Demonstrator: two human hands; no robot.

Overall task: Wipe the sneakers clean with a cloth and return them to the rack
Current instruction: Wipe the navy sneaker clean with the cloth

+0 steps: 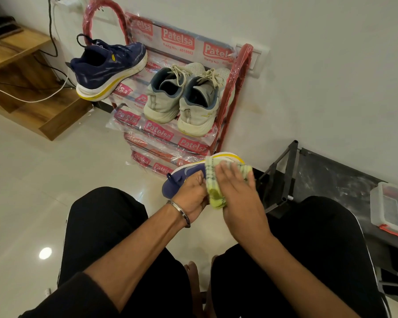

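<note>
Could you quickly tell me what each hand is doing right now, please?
Left hand: grips the navy sneaker.
Right hand: flat, pressing the cloth on it.

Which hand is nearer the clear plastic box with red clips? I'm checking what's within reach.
Right. The right hand presses the yellow-green cloth on the navy sneaker, on the clear plastic box's side; the left hand grips that sneaker farther away.

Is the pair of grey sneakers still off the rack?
No, both grey sneakers sit side by side on the red rack.
</note>
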